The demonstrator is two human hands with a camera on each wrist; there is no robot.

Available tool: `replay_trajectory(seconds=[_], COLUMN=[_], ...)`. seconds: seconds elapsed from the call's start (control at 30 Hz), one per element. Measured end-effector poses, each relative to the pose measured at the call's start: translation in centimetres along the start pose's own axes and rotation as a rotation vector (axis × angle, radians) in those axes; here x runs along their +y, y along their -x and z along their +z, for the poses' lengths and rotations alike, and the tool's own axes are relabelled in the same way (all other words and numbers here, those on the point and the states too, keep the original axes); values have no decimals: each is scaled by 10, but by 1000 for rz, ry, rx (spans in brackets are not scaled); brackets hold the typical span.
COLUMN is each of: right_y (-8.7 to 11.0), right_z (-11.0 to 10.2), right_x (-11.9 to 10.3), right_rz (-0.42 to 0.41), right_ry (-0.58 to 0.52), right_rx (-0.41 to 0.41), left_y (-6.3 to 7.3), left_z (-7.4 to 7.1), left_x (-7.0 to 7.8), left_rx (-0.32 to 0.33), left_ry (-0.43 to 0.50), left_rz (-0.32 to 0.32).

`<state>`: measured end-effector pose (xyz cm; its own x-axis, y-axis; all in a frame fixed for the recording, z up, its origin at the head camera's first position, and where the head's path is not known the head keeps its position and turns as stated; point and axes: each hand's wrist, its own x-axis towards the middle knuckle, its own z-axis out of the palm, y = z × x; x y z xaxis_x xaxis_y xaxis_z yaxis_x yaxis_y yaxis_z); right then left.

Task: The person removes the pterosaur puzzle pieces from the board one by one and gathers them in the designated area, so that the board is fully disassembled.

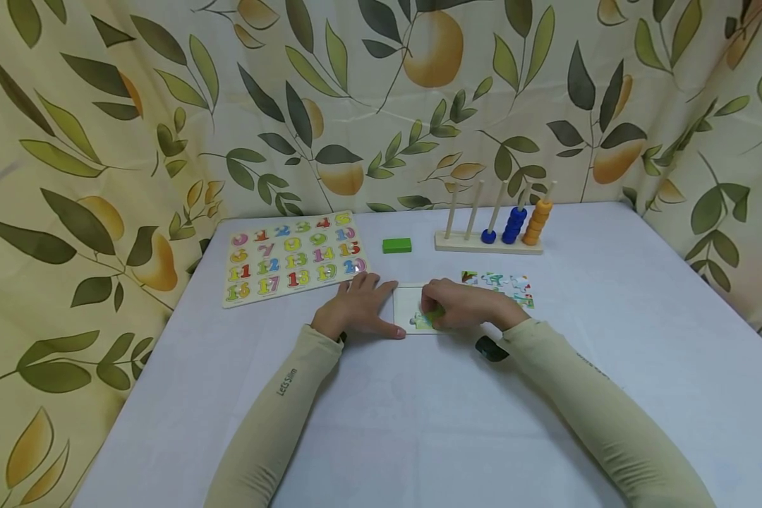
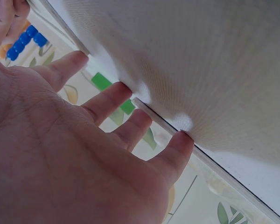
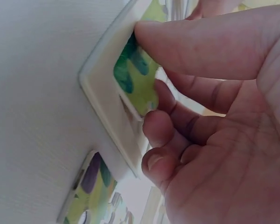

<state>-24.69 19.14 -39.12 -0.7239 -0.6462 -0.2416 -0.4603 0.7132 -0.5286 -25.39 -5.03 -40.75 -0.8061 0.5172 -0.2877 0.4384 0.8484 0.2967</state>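
My right hand (image 1: 462, 303) pinches a green jigsaw piece (image 3: 130, 70) at the white puzzle tray (image 1: 408, 300), thumb on its printed face and fingers curled beside it. In the right wrist view the piece lies in the tray's lower corner, inside the raised rim; whether it sits flat is partly hidden. My left hand (image 1: 362, 307) rests palm down at the tray's left side with fingers spread, the thumb by the near left corner. In the left wrist view its fingertips reach the board edge. Loose puzzle pieces (image 1: 511, 283) lie beyond the right hand.
A number board (image 1: 279, 271) lies at the left, close to the left fingertips. Behind the tray are a green block (image 1: 396, 245) and a wooden peg stand (image 1: 482, 245) with blue and orange beads. A patterned curtain (image 1: 381, 106) hangs along the table's far edge.
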Motion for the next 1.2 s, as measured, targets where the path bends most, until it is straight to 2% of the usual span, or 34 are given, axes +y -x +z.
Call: replay_trajectory(seconds=[0.37, 0.9, 1.2], right_y=[2, 3, 4], right_z=[3, 3, 7], right_x=[2, 1, 7], right_rz=[-14, -25, -36], right_ry=[-27, -48, -91], right_rx=[36, 18, 78], left_y=[0, -1, 0], left_z=[-1, 0, 1], left_x=[0, -1, -1], left_rx=[0, -6, -4], left_ry=[-9, 3, 3], left_rz=[-11, -4, -1])
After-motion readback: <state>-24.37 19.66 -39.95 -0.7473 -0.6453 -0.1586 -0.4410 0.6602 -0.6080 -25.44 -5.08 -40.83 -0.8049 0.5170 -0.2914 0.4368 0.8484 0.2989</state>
